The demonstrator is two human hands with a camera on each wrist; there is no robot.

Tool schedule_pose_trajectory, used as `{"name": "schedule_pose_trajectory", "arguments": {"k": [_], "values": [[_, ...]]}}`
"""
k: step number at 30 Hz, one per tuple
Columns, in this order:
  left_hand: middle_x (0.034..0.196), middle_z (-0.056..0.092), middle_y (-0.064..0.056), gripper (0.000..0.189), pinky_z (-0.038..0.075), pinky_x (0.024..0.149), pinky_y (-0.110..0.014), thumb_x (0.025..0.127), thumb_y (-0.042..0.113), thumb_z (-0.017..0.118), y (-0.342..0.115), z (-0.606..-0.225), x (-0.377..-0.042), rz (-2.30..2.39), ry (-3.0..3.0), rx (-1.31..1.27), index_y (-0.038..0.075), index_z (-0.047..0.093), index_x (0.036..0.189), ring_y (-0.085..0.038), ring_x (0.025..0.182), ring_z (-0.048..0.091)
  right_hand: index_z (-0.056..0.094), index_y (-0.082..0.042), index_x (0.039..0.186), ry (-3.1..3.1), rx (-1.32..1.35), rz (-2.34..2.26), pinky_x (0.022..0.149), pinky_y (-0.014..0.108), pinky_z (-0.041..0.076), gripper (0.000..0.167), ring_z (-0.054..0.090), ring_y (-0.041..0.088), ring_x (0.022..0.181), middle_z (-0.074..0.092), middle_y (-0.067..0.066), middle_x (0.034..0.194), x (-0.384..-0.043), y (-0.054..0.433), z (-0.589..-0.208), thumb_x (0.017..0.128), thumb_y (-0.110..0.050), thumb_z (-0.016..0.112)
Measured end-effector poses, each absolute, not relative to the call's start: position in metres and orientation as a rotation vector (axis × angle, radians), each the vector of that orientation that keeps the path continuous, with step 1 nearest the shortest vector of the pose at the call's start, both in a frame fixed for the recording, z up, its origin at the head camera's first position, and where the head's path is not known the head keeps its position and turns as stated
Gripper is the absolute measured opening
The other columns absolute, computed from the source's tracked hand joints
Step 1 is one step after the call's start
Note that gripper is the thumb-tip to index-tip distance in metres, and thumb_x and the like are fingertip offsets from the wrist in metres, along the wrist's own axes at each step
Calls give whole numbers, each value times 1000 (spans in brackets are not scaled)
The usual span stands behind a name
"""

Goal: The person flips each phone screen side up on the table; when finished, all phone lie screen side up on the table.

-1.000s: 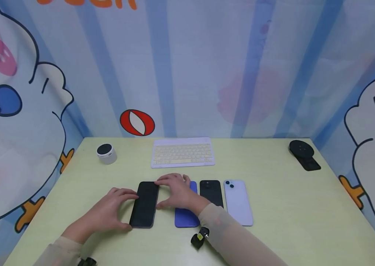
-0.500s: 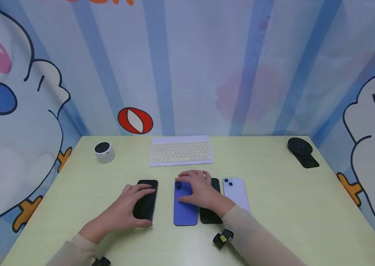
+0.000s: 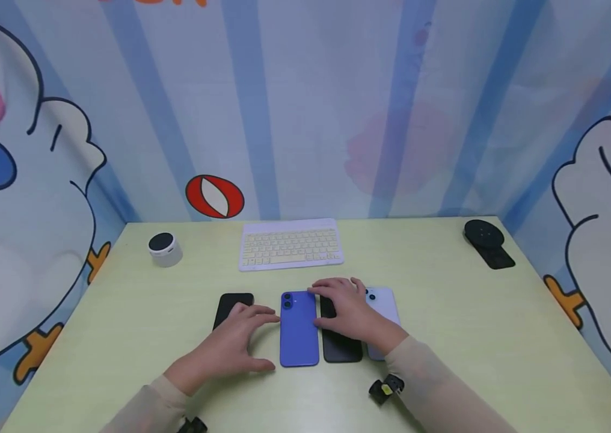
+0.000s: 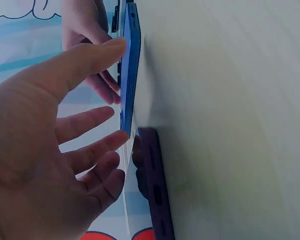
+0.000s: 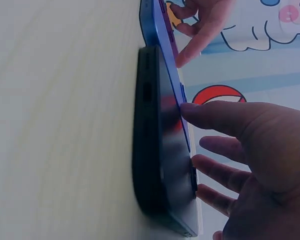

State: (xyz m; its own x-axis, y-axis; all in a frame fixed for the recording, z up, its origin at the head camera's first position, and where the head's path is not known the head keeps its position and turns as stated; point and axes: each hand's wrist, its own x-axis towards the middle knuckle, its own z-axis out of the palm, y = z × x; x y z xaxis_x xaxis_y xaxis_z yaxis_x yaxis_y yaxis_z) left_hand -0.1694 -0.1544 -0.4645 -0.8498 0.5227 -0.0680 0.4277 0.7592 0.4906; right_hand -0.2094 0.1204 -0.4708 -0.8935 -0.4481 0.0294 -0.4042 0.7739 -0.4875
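Four fingers and thumb spread apart, my left hand (image 3: 232, 346) is over the leftmost black phone (image 3: 232, 302), hiding its lower part. Its fingertips come close to the left edge of a blue phone (image 3: 299, 337) lying back up; whether they touch it I cannot tell. My right hand (image 3: 346, 310) spans a second black phone (image 3: 342, 350), with fingertips and thumb near the blue phone's right edge. Nothing is held in either hand. A pale lilac phone (image 3: 386, 307) lies partly under the right wrist. Both wrist views show relaxed fingers beside the phones.
A lilac keyboard (image 3: 290, 245) lies behind the phones. Toward the back left stands a small white cylinder with a black top (image 3: 165, 249). A black round-headed stand (image 3: 488, 242) is at the back right. Printed curtains border the pale table (image 3: 446, 325).
Both hands have shifted right along the row: the left from the leftmost black phone toward the blue one, the right from over the blue phone to the second black phone. The phones seem unmoved.
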Motion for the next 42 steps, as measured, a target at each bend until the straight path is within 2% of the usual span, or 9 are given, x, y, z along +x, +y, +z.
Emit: {"name": "schedule_pose_trajectory", "arguments": {"k": [10,21,31,42], "values": [[147,59,-3,84,46,98,-43,68,51,92,-141,-467,-169,612,2837,799,13,66,138,-23,119,45,64,-15,142,2833,-683,-706,120,69,12,55,42,30,145,57,5,149,-215,116,-467,90,-23,79],[146,59,-4,86,47,99,-43,66,52,94,-141,-469,-169,552,2883,736,14,66,138,-25,121,46,65,-13,141,2810,-682,-727,120,69,13,57,42,30,145,58,6,146,-217,111,-468,88,-21,82],[142,62,-5,87,48,94,-41,62,50,95,-137,-468,-168,541,2924,720,11,69,135,-25,115,48,63,-9,142,2788,-674,-822,118,67,22,57,45,33,144,57,10,148,-215,110,-472,88,-16,82],[145,60,-3,87,44,90,-42,62,46,96,-136,-464,-166,534,2923,707,14,68,138,-25,113,47,71,-12,134,2819,-637,-919,117,64,24,56,49,33,138,62,9,140,-216,109,-474,81,-13,88]]}}
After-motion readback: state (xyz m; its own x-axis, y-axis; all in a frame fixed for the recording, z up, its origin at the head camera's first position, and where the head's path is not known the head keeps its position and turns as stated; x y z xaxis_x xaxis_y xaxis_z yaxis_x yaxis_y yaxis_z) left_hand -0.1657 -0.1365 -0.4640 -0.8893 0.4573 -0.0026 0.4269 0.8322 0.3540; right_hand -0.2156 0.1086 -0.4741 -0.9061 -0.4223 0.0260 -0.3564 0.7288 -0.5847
